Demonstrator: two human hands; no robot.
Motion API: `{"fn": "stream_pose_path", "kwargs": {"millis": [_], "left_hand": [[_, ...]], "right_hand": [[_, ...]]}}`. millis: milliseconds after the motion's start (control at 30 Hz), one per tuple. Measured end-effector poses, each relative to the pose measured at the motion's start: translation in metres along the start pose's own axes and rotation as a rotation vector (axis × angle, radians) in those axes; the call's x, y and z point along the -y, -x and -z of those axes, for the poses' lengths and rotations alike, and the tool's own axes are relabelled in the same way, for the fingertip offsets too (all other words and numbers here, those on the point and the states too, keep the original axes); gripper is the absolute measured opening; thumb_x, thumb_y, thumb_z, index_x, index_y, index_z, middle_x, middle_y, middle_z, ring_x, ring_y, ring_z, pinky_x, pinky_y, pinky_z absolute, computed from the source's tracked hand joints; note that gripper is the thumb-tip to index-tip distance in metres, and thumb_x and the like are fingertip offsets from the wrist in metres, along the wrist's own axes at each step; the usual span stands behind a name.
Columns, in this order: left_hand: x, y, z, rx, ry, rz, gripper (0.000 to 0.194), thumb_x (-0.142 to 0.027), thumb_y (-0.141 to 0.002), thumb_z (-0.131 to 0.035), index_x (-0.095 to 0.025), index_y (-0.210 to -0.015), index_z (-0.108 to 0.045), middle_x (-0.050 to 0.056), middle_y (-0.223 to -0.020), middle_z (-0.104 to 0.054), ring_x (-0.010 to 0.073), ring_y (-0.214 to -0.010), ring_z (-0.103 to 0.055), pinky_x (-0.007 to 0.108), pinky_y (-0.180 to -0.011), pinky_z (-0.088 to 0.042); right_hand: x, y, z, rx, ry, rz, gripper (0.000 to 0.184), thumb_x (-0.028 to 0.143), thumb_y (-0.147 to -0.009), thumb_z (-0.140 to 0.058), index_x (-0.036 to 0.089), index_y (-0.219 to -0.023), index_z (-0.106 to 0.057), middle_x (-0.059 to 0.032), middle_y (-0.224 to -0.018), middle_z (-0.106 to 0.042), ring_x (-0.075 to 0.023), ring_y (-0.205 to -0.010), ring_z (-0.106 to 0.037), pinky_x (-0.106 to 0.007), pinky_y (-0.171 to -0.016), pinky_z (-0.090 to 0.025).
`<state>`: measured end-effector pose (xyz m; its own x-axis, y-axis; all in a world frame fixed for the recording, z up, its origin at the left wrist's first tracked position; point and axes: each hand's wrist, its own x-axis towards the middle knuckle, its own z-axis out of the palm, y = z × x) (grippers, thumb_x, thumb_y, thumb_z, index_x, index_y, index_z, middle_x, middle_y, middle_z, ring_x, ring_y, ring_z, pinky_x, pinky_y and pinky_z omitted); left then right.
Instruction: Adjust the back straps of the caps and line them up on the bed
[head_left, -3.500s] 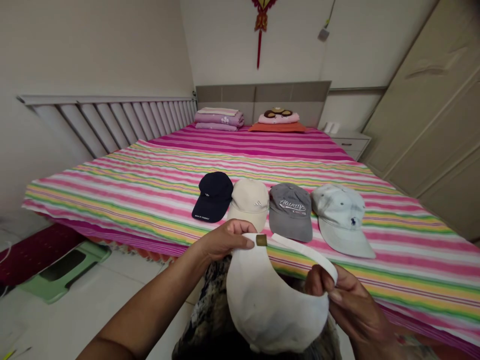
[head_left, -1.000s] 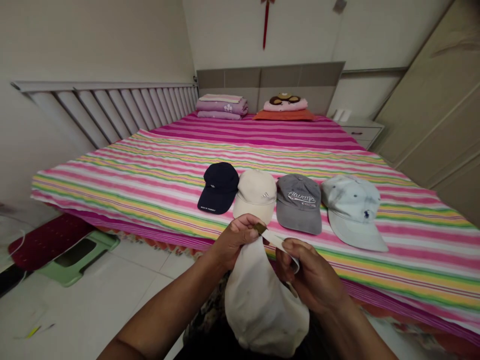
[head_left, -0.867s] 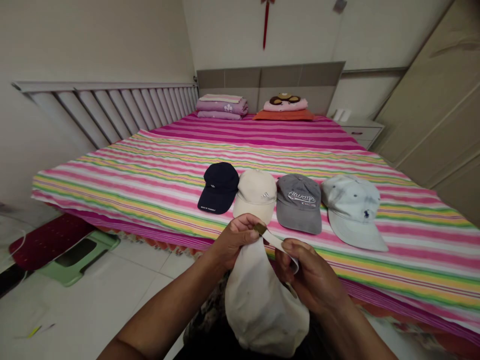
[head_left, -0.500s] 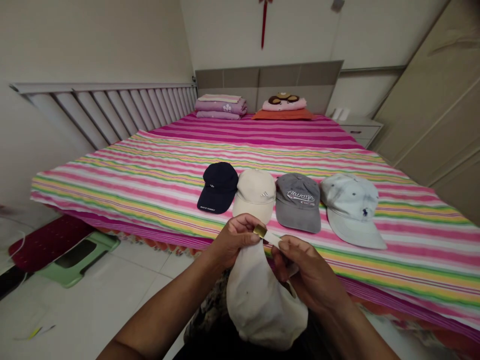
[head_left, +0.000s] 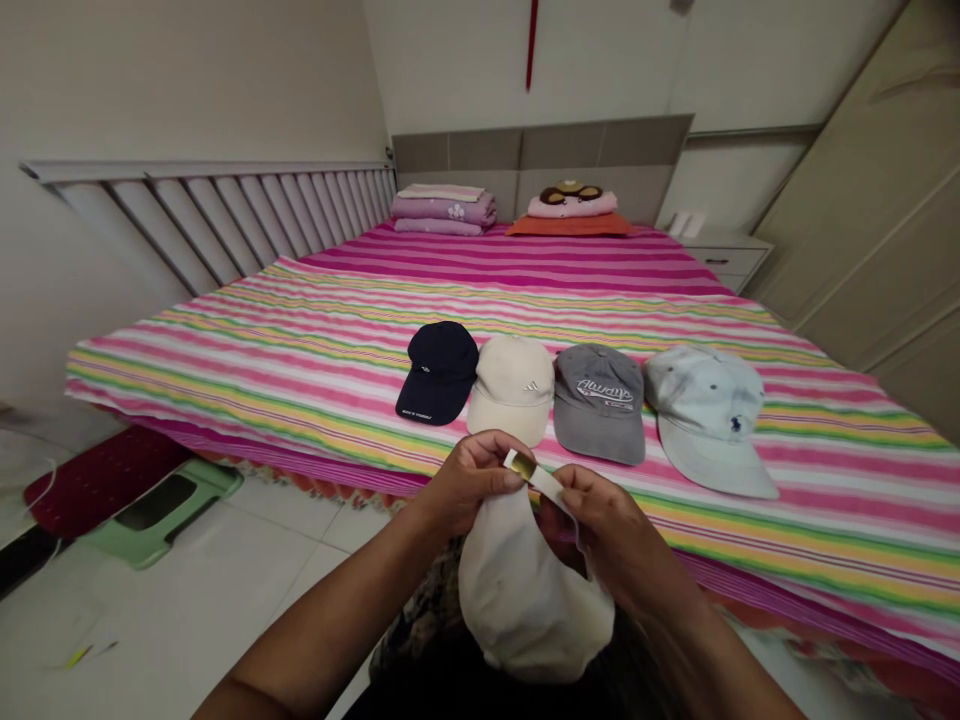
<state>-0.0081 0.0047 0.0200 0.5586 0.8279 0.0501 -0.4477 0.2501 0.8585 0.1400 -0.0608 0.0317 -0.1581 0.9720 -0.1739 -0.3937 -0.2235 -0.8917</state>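
Observation:
I hold a white cap (head_left: 525, 600) in front of me, its crown hanging down. My left hand (head_left: 472, 485) pinches the cap's back next to a small brass buckle (head_left: 521, 464). My right hand (head_left: 607, 525) is closed on the white strap (head_left: 551, 485) that runs from the buckle. On the striped bed (head_left: 300, 350) beyond my hands lie a navy cap (head_left: 439, 372), a cream cap (head_left: 514, 388), a grey cap (head_left: 602, 400) and a pale blue cap (head_left: 709, 415) in a row.
Folded bedding (head_left: 444, 210) and a pillow stack (head_left: 571, 208) lie at the headboard. A slatted rail (head_left: 225, 215) runs along the bed's left side. A green stool (head_left: 161, 505) and a red mat (head_left: 94, 480) are on the floor at left. Wardrobe doors (head_left: 877, 220) stand at right.
My right hand has slid along the strap toward the buckle, so the loose loop of strap has shortened. The cap's opening has drawn narrower. The caps on the bed have not moved.

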Motion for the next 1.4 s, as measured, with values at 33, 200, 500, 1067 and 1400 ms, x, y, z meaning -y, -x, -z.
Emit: {"fn": "stream_pose_path", "kwargs": {"millis": [33,200,500,1067,1400], "left_hand": [[0.0,0.0,0.0,0.0,0.0,0.002,0.032,-0.027,-0.05,-0.078,-0.014,-0.075,-0.064,0.002,-0.068,-0.062,0.0129,-0.064,-0.058,0.024,-0.063,-0.044],[0.002,0.0,-0.003,0.05,-0.056,0.055,0.029,-0.022,-0.051,-0.077,-0.012,-0.075,-0.063,0.002,-0.067,-0.059,0.0103,-0.059,-0.055,0.022,-0.057,-0.042],[0.002,0.002,0.004,0.045,-0.024,-0.001,0.029,-0.024,-0.053,-0.077,-0.014,-0.076,-0.064,0.003,-0.074,-0.061,0.0119,-0.066,-0.057,0.023,-0.063,-0.042],[0.007,0.002,0.005,0.107,-0.195,0.018,0.023,-0.017,-0.057,-0.074,-0.012,-0.077,-0.064,0.002,-0.071,-0.061,0.0097,-0.065,-0.054,0.021,-0.061,-0.041],[0.008,0.003,0.011,0.146,-0.151,0.158,0.036,-0.039,-0.06,-0.071,-0.012,-0.083,-0.065,0.005,-0.069,-0.061,0.0128,-0.062,-0.055,0.023,-0.059,-0.041]], "right_hand": [[-0.001,0.0,0.001,-0.013,0.024,0.001,0.019,0.032,-0.072,-0.062,0.016,-0.068,-0.054,0.0011,-0.054,-0.053,-0.0078,-0.046,-0.041,-0.019,-0.043,-0.028],[-0.003,-0.001,0.001,0.017,0.058,0.035,0.024,0.033,-0.073,-0.062,0.016,-0.061,-0.051,0.0035,-0.048,-0.05,-0.0062,-0.042,-0.038,-0.019,-0.041,-0.027],[-0.002,-0.001,0.011,-0.006,0.027,-0.102,0.024,0.039,-0.071,-0.063,0.016,-0.071,-0.056,0.0005,-0.058,-0.058,-0.0087,-0.047,-0.05,-0.021,-0.045,-0.036],[0.001,-0.003,0.01,0.052,-0.152,-0.052,0.02,0.016,-0.061,-0.068,0.018,-0.071,-0.051,0.0055,-0.057,-0.054,-0.007,-0.044,-0.05,-0.019,-0.046,-0.038],[-0.002,-0.004,0.013,0.0,-0.044,-0.013,0.028,0.017,-0.059,-0.072,0.018,-0.07,-0.047,0.0069,-0.059,-0.056,-0.0046,-0.043,-0.051,-0.017,-0.044,-0.04]]}}
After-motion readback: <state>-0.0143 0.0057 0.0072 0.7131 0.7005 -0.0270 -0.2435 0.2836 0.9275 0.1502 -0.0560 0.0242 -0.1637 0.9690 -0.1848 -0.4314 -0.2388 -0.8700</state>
